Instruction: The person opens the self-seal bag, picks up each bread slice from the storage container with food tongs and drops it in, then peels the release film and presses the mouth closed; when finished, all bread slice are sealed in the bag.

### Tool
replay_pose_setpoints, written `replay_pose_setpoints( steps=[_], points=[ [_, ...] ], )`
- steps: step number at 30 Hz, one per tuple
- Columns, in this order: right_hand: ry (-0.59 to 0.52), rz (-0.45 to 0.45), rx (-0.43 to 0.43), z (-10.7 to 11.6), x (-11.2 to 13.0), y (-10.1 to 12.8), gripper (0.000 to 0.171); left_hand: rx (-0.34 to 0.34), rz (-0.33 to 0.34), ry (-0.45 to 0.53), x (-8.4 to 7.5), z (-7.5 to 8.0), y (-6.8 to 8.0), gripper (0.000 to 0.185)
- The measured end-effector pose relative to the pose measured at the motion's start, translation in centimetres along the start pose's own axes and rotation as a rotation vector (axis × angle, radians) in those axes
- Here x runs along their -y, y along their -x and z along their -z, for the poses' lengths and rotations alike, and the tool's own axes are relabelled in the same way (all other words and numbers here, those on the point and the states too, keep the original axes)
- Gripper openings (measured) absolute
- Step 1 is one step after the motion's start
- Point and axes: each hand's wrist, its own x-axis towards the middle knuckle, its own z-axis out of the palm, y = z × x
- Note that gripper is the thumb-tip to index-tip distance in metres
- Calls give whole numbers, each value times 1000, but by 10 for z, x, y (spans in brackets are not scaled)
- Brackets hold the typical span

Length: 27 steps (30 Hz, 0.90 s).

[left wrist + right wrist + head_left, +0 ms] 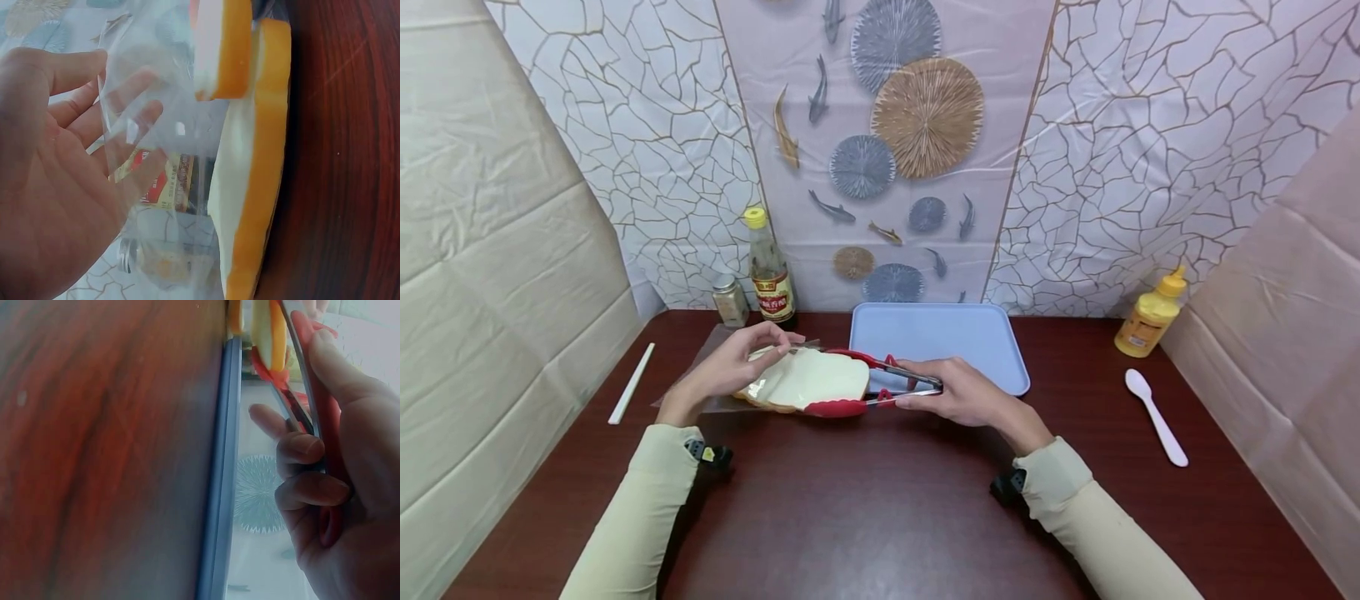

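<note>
In the head view my left hand (730, 364) is at the left end of the bread, pinching the edge of a clear plastic bag (178, 115) between thumb and forefinger. The other fingers show through the film. My right hand (961, 392) grips red-and-silver tongs (837, 408), whose red tips lie along both sides of the upper bread slice (831, 377). That slice overlaps a lower bread slice (259, 169), which lies flat near the table in the left wrist view. Both slices have white faces and orange-brown crusts.
Behind the tongs lies a light blue tray (936, 321). A sauce bottle (772, 287) and a small jar (730, 302) stand at the back left. White chopsticks (632, 383) lie far left; a yellow squeeze bottle (1150, 317) and a white spoon (1159, 421) are at right.
</note>
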Motion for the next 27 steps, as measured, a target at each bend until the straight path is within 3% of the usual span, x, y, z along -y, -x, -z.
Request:
replay_pose_setpoints(
  steps=[9,14,27],
  points=[
    [-62,-28,49,-1,2,1,73,23,-11,9,-2,1,1,17],
    [-69,-39,50,1,3,1,73,3,-28,29,-4,2,1,13],
    [-45,-31,32,-5,4,-3,73,59,-56,12,0,1,1,13]
  ],
)
